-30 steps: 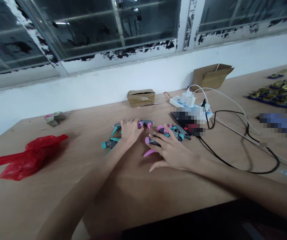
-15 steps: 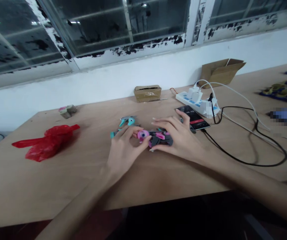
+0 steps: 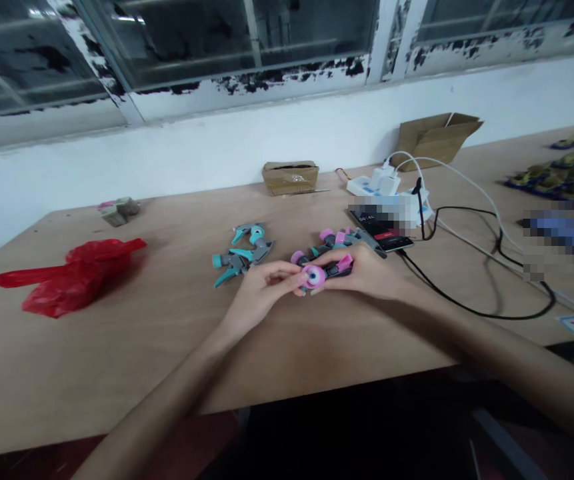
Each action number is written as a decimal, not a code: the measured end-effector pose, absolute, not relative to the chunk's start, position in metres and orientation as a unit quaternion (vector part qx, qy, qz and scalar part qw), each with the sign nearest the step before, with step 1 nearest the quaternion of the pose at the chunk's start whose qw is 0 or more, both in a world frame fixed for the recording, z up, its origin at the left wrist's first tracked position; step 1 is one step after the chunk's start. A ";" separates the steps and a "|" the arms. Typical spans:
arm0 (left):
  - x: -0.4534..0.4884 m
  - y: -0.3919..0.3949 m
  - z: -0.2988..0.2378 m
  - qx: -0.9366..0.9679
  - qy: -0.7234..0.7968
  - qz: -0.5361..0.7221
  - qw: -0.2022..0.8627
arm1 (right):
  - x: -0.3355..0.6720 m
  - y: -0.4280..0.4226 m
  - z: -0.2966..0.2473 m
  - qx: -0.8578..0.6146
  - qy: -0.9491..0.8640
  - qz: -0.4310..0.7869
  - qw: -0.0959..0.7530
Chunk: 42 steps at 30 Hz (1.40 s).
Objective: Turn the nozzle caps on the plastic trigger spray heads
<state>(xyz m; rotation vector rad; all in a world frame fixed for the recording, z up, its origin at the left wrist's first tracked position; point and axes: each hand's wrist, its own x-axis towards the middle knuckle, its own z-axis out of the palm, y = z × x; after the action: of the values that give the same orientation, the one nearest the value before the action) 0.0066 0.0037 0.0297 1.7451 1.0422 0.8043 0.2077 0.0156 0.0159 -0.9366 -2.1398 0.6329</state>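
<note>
Left hand [image 3: 259,287] and right hand [image 3: 369,270] pinch a pink-and-gray piece [image 3: 315,276], handling apparently unfinished, as teal-and-gray pieces [image 3: 240,259] lie unheld on the counter [image 3: 167,380].

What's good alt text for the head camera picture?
A person's left hand and right hand hold a pink-and-gray piece over a tan table. Turquoise-and-gray pieces lie nearby, with a red plastic bag farther left.

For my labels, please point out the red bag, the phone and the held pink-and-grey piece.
Red bag [image 3: 83,272]: head view, crumpled middle.
Phone [image 3: 381,229]: head view, screen.
Held pink-and-grey piece [image 3: 315,276]: head view, round pink end.
</note>
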 end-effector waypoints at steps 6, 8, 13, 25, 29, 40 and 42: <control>0.000 0.004 0.026 0.730 0.400 0.282 0.477 | 0.205 0.006 0.009 -0.382 -0.804 0.293 0.350; -0.003 0.003 0.026 0.762 0.390 0.259 0.447 | 0.204 0.003 0.005 -0.380 -0.805 0.302 0.341; -0.010 0.000 0.024 0.849 0.340 0.238 0.328 | 0.202 0.003 -0.007 -0.346 -0.830 0.316 0.302; -0.002 -0.013 0.020 0.886 0.352 0.247 0.171 | 0.198 -0.001 -0.019 -0.335 -0.837 0.210 0.379; -0.005 -0.010 0.019 0.888 0.346 0.259 0.154 | 0.194 -0.003 -0.021 -0.338 -0.831 0.161 0.411; -0.014 0.002 0.019 0.878 0.329 0.193 0.290 | 0.197 -0.003 -0.026 -0.249 -0.863 0.127 0.422; -0.012 0.000 0.017 0.886 0.333 0.203 0.253 | 0.197 -0.002 -0.027 -0.240 -0.862 0.121 0.430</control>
<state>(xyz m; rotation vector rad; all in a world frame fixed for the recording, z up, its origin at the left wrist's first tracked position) -0.0120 0.0004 0.0167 2.4075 0.9056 0.5508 0.1975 -0.0023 -0.0269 -0.5998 -2.1511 0.3009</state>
